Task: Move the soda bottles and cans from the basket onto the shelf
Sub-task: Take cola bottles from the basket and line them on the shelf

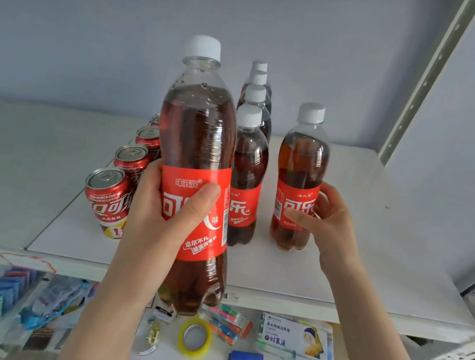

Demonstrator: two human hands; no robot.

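Note:
My left hand grips a large cola bottle with a red label and white cap, held upright in front of the white shelf, its base below the shelf edge. My right hand wraps around the label of a second cola bottle that stands on the shelf to the right. A row of several more cola bottles runs back between the two. On the left a row of red cola cans lines up toward the wall. The basket is out of sight.
A grey metal upright rises at the shelf's right side. The lower shelf holds stationery: a yellow tape roll, a blue eraser, marker packs and sponges. Bare shelf surface lies right of the bottles and left of the cans.

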